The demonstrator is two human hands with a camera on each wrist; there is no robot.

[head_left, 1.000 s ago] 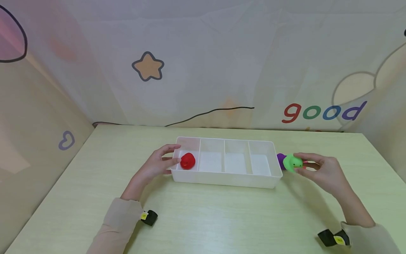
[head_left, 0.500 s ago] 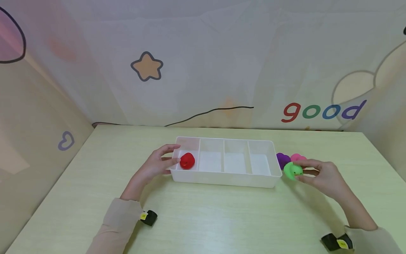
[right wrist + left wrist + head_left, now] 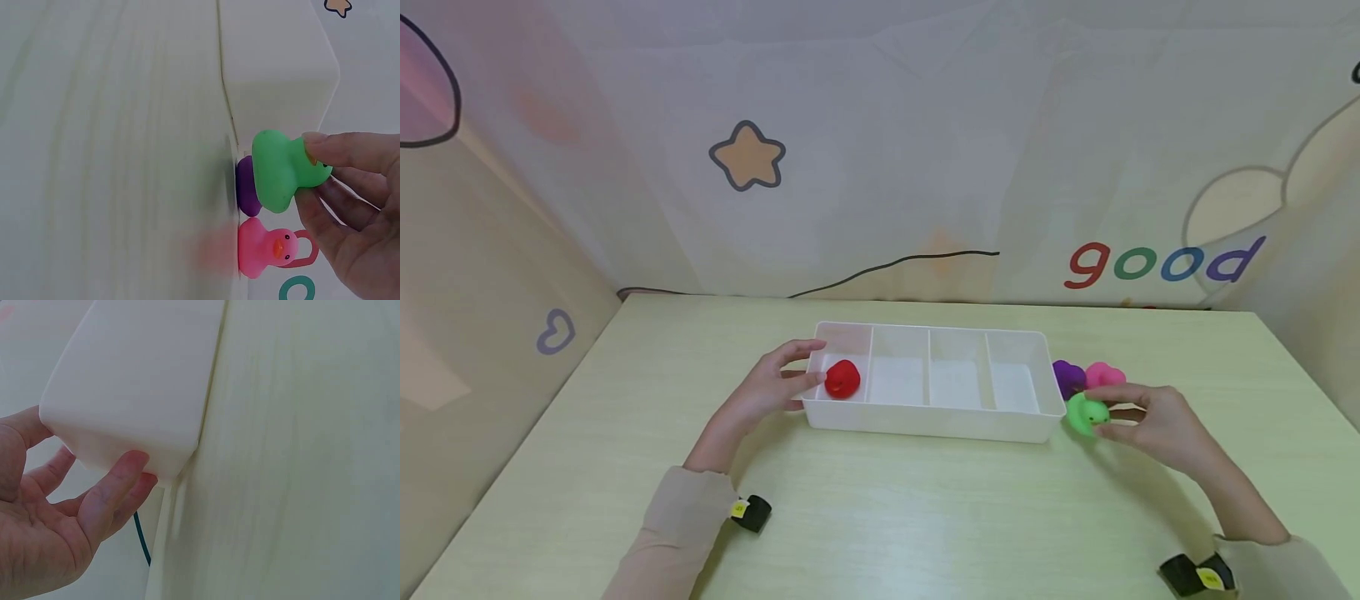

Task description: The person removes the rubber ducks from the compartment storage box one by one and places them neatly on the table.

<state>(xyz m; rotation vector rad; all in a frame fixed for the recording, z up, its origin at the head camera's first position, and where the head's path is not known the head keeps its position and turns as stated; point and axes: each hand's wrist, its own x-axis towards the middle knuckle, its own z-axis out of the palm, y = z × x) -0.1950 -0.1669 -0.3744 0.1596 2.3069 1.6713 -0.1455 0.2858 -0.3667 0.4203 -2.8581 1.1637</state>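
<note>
A long white divided box [image 3: 925, 421] stands on the table, a rounded red toy [image 3: 842, 380] in its leftmost compartment. My left hand [image 3: 770, 385] holds the box's left end, thumb at the rim and several fingers against the outer end wall in the left wrist view. My right hand [image 3: 1167, 423] pinches a green rubber duck [image 3: 275, 172] between thumb and fingers, just off the box's right end and slightly above the tabletop. Behind it stand a purple toy [image 3: 1067, 379] and a pink rubber duck [image 3: 1105, 375], whose face shows in the right wrist view.
The pale wooden table [image 3: 880, 517] runs back to a printed cloth wall [image 3: 895, 167]. Thin dividers [image 3: 930, 367] split the box's inside into compartments. A black strap device [image 3: 751, 513] sits at the left wrist, a similar one [image 3: 1197, 575] at the right.
My right hand has brought the green duck toward me, then slightly left, uncovering the pink duck and more of the purple toy. The left hand stays on the box.
</note>
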